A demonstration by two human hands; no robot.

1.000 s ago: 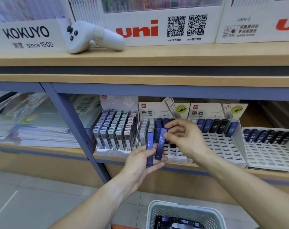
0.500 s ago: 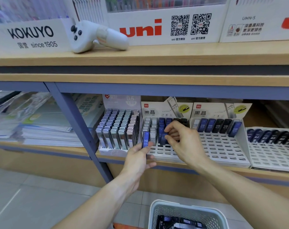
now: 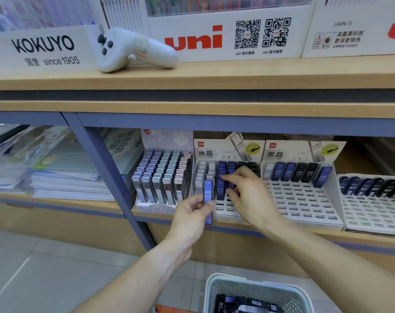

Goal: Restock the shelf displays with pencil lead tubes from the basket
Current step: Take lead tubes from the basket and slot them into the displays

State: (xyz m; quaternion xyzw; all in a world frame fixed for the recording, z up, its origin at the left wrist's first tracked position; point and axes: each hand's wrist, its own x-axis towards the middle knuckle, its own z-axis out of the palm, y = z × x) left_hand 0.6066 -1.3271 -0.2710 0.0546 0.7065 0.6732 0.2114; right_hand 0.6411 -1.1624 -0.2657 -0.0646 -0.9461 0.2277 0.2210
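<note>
My left hand (image 3: 190, 219) holds one blue HB 0.5 lead tube (image 3: 208, 199) upright in front of the middle white display tray (image 3: 228, 208). My right hand (image 3: 248, 195) reaches into that tray, its fingertips on a blue tube (image 3: 220, 189) standing in a slot; the fingers hide part of the row. Grey, blue and black tubes fill the tray's back rows. The white basket (image 3: 216, 288) with more dark tubes sits on the floor below, at the bottom edge.
A full tray of pale tubes (image 3: 162, 177) stands to the left. Two slotted trays (image 3: 302, 199) (image 3: 372, 211) to the right hold only a back row. A white controller (image 3: 133, 49) lies on the upper shelf. A blue shelf post (image 3: 106, 177) stands left, with stacked paper (image 3: 45, 175) beyond.
One second ago my left hand held two blue tubes. My right hand took one and carried it into the middle tray. My left hand keeps the other tube.
</note>
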